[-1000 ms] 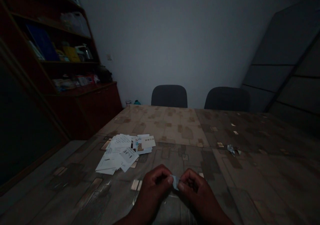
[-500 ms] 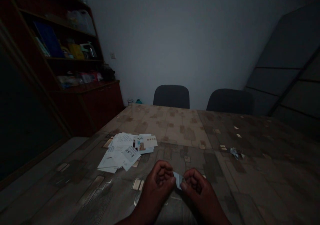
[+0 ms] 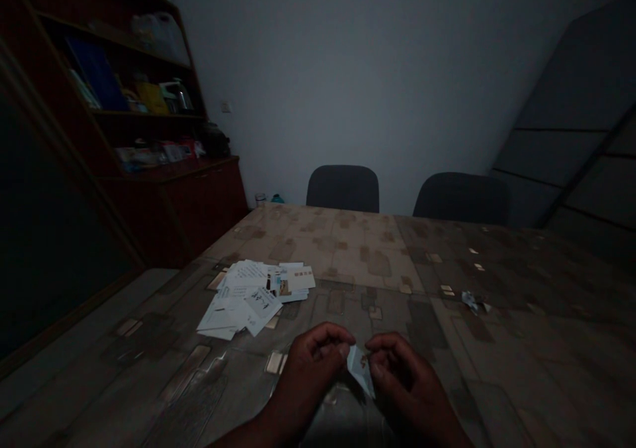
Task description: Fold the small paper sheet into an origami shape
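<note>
Low over the near edge of the patterned table (image 3: 358,249), both my hands pinch a small folded piece of pale paper (image 3: 360,370). My left hand (image 3: 313,362) grips its left edge with thumb and curled fingers. My right hand (image 3: 402,375) pinches the right edge. The paper hangs between the fingertips, its lower corner pointing down. A loose pile of white printed paper cards (image 3: 253,295) lies on the table to the left, beyond my left hand.
A small crumpled scrap (image 3: 473,301) lies on the table at the right. Two dark chairs (image 3: 342,188) stand at the far side. A red-brown shelf cabinet (image 3: 149,136) with books and clutter fills the left wall. The room is dim.
The paper has opened out a little and now hangs lower between my fingertips. The view has shifted slightly; my hands have stayed in about the same place.
</note>
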The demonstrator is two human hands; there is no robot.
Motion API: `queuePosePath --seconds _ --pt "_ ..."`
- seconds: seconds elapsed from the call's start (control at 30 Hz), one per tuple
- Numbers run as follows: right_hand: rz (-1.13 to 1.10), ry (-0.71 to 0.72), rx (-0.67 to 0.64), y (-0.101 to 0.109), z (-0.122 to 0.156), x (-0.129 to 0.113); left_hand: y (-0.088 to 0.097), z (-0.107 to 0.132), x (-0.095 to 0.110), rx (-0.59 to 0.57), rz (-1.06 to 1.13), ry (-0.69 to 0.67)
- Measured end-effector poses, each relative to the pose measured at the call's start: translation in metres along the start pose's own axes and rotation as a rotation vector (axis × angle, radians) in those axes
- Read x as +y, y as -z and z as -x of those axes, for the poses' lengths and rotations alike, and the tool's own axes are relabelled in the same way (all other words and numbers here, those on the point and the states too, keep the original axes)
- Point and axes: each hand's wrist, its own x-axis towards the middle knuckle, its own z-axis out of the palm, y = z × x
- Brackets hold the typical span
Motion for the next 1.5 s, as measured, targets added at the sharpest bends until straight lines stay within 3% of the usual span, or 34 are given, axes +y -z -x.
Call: queuePosePath --seconds 0.17,0.43,0.7,0.93,1.27,1.5 --pt "0.164 0.114 -0.039 0.005 0.0 -0.007 0.001 -0.001 -0.005 -0.021 0.061 0.062" --pt "0.331 0.3 -0.157 0.01 -0.003 -0.009 0.004 -0.005 -0.008 -0.052 0.016 0.041" --pt "0.261 0.213 -0.118 0.01 -0.001 -0.008 0.004 -0.002 -0.007 -0.033 0.054 0.04" --pt "0.155 0.137 -0.006 0.001 0.003 -0.013 -0.001 0.001 0.005 -0.009 0.03 0.009" --pt "0.094 0.101 -0.054 0.004 0.005 -0.011 0.002 0.003 0.0 0.009 -0.02 -0.038" --pt "0.21 0.125 -0.041 0.0 0.007 -0.013 0.004 0.004 0.002 0.063 -0.133 -0.15"
